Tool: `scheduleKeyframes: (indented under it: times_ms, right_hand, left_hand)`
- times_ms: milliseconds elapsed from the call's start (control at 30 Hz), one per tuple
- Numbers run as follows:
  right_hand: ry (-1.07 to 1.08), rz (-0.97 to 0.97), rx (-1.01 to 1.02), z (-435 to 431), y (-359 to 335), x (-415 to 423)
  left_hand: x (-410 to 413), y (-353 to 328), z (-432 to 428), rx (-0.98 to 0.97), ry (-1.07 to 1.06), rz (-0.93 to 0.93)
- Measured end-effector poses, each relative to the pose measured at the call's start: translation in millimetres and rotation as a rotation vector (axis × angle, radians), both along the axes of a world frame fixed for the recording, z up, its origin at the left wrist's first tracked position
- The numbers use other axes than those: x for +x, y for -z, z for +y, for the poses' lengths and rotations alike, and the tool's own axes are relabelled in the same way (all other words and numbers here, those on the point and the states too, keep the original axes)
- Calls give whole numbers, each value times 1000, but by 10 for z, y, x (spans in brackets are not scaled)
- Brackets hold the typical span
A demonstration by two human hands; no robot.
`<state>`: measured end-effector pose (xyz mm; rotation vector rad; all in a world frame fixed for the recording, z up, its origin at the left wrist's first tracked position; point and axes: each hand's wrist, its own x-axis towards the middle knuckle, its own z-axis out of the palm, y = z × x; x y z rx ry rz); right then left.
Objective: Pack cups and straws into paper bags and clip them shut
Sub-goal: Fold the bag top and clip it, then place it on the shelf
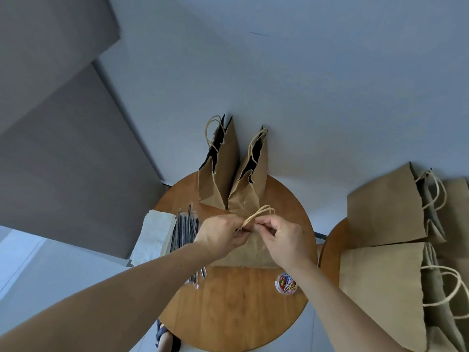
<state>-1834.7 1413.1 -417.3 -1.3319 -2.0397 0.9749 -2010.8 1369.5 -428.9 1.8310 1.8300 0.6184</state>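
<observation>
Left hand (223, 235), right hand (281, 241), fingers pinching paper bag (250, 255) top edge — upright bags (220, 179) at far table (228, 313) rim

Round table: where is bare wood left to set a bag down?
Widest bare wood: the near half of the table, between held bag, straws and clip tub. A narrower strip lies right of the held bag. Left side and far edge, with standing bags, are crowded.

Round wooden table (228, 313) – left open bag (223, 174) and right open bag (250, 191) stood at the far edge, third bag (251, 255) just in front. Black straws (184, 229) lay left, beside a white paper stack (154, 237) overhanging the rim. Tub of paper clips (286, 283) sat front right. Second table (330, 250) at right carried more bags (385, 207).
</observation>
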Motion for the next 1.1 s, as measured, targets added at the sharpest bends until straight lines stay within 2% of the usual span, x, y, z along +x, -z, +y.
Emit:
scheduleKeyframes:
  times_ms: [233, 433, 600, 1100]
  right_hand:
    - [-41, -89, -38, 72, -47, 10]
    - [-47, -140, 91, 88, 27, 7]
    - [-103, -187, 183, 69, 85, 26]
    - [-199, -308, 208, 49, 84, 48]
  left_hand:
    - [-13, -9, 66, 13, 75, 56]
    - [2, 17, 64, 45, 110, 40]
    - [-4, 43, 70, 52, 88, 48]
    - [-2, 77, 39, -33, 63, 61]
